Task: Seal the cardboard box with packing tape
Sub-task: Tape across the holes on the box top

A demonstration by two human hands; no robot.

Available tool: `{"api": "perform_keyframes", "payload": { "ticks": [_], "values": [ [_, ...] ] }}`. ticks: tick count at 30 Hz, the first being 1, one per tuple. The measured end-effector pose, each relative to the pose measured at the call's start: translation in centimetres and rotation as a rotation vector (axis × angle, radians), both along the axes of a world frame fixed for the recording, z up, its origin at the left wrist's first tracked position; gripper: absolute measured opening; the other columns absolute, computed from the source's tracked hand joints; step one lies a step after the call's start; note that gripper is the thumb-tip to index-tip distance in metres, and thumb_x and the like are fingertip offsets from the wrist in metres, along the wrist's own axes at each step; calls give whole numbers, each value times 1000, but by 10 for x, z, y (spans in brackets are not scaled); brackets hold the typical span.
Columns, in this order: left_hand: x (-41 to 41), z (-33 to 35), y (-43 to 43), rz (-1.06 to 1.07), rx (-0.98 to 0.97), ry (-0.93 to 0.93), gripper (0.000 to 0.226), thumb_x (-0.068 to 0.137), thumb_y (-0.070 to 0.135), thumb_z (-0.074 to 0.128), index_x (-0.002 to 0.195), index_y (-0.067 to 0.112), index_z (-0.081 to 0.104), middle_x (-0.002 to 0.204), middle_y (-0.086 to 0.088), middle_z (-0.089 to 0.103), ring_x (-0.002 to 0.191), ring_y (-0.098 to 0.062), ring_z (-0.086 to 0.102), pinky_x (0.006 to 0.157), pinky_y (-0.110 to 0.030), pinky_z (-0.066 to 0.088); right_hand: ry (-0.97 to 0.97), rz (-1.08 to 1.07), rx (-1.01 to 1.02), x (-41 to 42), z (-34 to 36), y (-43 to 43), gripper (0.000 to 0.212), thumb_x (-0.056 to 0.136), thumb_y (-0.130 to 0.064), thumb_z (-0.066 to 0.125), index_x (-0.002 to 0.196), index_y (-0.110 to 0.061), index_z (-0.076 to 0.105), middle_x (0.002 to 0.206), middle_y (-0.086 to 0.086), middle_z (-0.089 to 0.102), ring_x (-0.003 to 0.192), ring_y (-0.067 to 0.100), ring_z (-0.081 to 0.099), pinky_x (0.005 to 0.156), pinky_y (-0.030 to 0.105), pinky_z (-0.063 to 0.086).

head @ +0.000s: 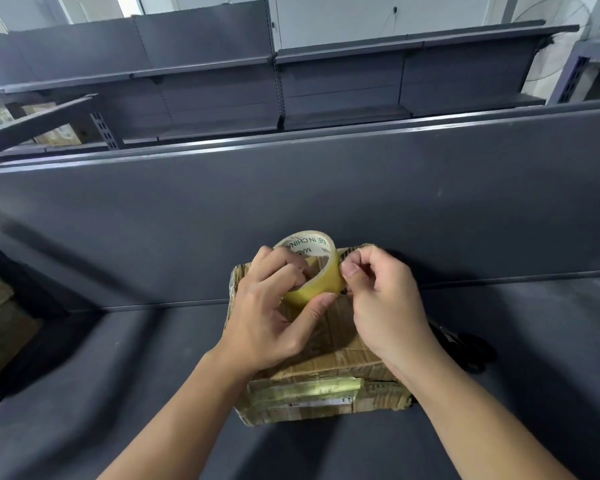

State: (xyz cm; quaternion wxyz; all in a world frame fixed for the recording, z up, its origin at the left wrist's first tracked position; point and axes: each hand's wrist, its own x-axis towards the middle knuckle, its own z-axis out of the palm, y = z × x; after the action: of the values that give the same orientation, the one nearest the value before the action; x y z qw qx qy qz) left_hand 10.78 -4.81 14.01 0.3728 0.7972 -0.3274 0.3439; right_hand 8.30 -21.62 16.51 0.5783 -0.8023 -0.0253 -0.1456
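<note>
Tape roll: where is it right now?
Head view, centre: the tape roll is held over the far end of the cardboard box, gripped by the left hand, with the right hand pinching at its right edge.

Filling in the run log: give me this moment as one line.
left hand: grips tape roll | right hand: pinches at roll's edge | cardboard box: below hands, on grey shelf

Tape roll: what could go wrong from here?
1. The right hand picks at the edge of the tape roll; the end may tear off as a sliver.
2. The left hand grips the roll over the cardboard box; with both hands on the roll, a hard pull could shift the box.
</note>
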Motion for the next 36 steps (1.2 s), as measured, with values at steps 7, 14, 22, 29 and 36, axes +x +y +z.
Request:
{"api": "perform_keyframes", "payload": {
  "ticks": [7, 14, 22, 29, 36],
  "values": [
    [-1, 1, -2, 40, 18, 37, 42, 88, 34, 75, 67, 14, 44, 71, -3, 51, 67, -23, 40, 62, -30, 35, -131, -76, -21, -4, -9, 3, 27, 100, -11, 55, 79, -28, 53, 77, -11, 57, 69, 0, 52, 61, 9, 38],
    [5, 3, -1, 79, 0, 155, 43, 87, 44, 73, 68, 17, 45, 67, 8, 44, 62, -17, 41, 59, -29, 34, -220, -117, -41, -9, -17, 7, 17, 99, -16, 51, 84, -23, 55, 80, -11, 59, 78, 12, 57, 67, 19, 41],
    [8, 12, 3, 61, -91, 331, 50, 63, 60, 87, 69, 25, 53, 110, 2, 56, 104, -13, 57, 79, -23, 45, -98, -163, 211, -28, -14, 3, 8, 97, -21, 59, 90, -21, 63, 74, -4, 68, 72, 8, 66, 68, 14, 48],
    [-21, 47, 19, -40, -1, 413, 80, 48, 68, 91, 111, 31, 60, 126, 5, 61, 134, -15, 55, 99, -29, 52, 256, 162, 558, -57, -5, -7, 28, 68, -30, 88, 89, -16, 76, 74, 3, 73, 65, 16, 65, 64, 26, 55],
    [-33, 54, 17, 32, -52, 615, 91, 37, 69, 94, 115, 41, 57, 108, 8, 73, 92, -16, 71, 79, -46, 60, 301, -84, 670, -81, -9, 8, 9, 78, -16, 79, 73, -23, 77, 68, 6, 72, 55, 10, 63, 43, 26, 48]
  ]
}}
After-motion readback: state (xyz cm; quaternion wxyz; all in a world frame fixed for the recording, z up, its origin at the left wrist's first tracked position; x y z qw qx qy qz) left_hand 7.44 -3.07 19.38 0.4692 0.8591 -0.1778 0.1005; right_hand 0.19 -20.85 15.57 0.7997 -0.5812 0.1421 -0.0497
